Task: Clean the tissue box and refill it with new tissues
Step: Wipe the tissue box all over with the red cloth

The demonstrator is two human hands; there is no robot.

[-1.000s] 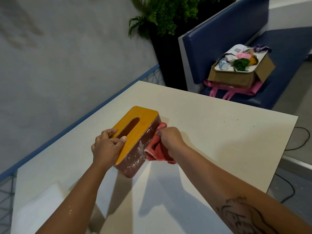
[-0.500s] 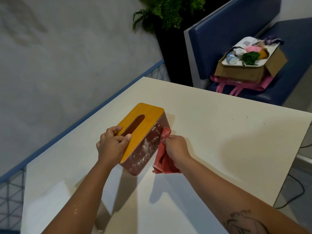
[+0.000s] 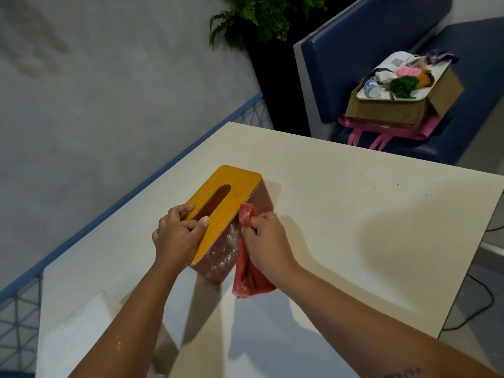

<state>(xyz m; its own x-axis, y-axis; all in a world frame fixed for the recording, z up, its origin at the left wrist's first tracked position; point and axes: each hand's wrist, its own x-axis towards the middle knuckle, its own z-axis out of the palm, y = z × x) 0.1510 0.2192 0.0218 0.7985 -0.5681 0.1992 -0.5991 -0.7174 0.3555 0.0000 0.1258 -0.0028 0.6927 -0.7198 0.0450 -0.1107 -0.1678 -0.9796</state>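
We've got the tissue box [image 3: 226,211] on the worktop [image 3: 354,214], near its left edge. Left hand [image 3: 177,236] grips the box's near end, thumb on the yellow top. Right hand [image 3: 268,245] clutches the red cloth [image 3: 249,279] against the dusty side wall.

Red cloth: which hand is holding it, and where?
The right hand pinches the red cloth near its top; the left hand grips the tissue box at its slot.
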